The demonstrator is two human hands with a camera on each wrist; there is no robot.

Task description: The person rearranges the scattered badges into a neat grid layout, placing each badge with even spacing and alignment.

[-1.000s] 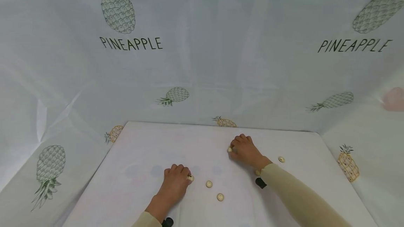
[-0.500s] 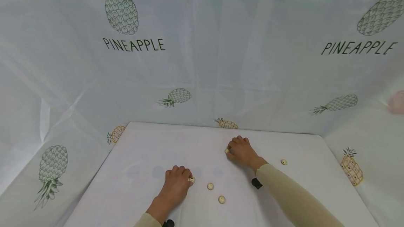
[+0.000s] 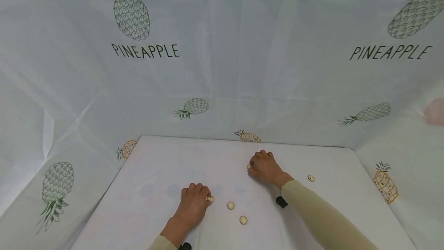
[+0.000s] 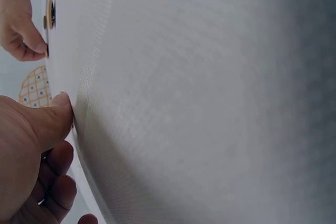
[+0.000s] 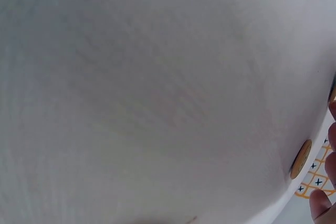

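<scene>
In the head view my left hand (image 3: 195, 203) rests low on the white-covered table, pinching a small round wooden button (image 3: 211, 198) at its thumb side. Farther off and to the right, my right hand (image 3: 266, 168) holds another button (image 3: 249, 166) between thumb and fingers, against the cloth. Two loose buttons lie right of the left hand: one nearer button (image 3: 243, 220) and one slightly farther button (image 3: 231, 205). The left wrist view shows the left thumb (image 4: 55, 116) touching the cloth with the other fingers curled; its button is mostly hidden there.
Another button (image 3: 311, 178) lies right of the right forearm. White cloth (image 3: 156, 173) covers the table, and a pineapple-print sheet (image 3: 243, 68) hangs behind and at both sides. The right sleeve (image 3: 319, 211) crosses the table's right part.
My right hand has shifted slightly left with its button, and the button seen beside its wrist is now hidden by the arm. The left hand stays in place.
</scene>
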